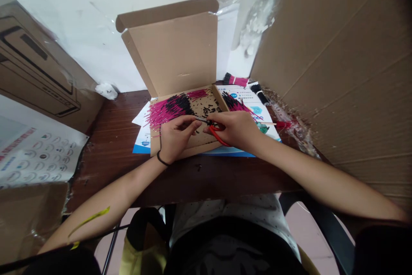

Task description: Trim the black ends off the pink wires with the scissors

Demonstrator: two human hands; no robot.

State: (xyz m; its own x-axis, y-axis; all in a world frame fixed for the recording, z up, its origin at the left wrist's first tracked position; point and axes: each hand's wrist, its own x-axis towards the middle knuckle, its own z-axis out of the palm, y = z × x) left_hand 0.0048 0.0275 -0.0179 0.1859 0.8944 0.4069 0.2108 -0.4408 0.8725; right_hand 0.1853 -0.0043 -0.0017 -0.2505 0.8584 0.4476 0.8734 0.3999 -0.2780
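Note:
An open shallow cardboard box point(206, 142) lies on a dark wooden table point(112, 137), its lid standing up behind it. A heap of pink and black wires point(170, 107) fills its left part, with black offcuts scattered beside it. My left hand point(175, 135) is closed in a pinch on a thin wire point(200, 119) over the box. My right hand point(234, 129) is closed on a red-handled cutter point(217, 132), its tip meeting the wire between both hands.
More pink and black wires point(236, 104) lie on printed sheets point(257, 110) right of the box, with bundles point(236, 80) behind. Large cardboard panels stand at right point(337, 60) and left point(35, 73). A printed sheet point(35, 155) lies at left. Crumpled paper point(106, 90) sits by the wall.

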